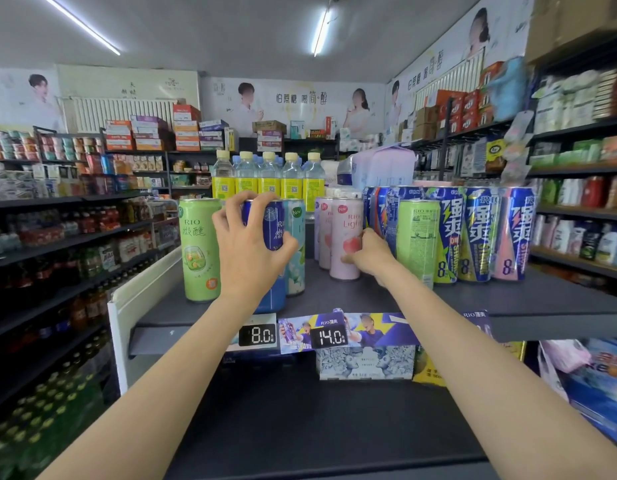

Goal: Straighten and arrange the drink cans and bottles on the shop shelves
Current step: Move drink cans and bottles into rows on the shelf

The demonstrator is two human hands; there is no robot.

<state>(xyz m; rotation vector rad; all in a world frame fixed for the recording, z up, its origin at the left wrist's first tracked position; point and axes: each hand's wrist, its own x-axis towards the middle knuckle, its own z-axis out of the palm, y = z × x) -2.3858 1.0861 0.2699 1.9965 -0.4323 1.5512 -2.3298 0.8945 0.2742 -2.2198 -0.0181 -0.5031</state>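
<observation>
Bare shelf [334, 296] strip open in front of cans. Gap between pale blue can [296, 247] and pink cans [345, 237]. Tall blue cans [473, 233] wall the right; bottles [269, 174] block behind.

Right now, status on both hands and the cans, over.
Left hand grips dark blue can, top shelf. Right hand holds pink can low down. Green can crowds right wrist; pale teal can tight beside blue.
</observation>
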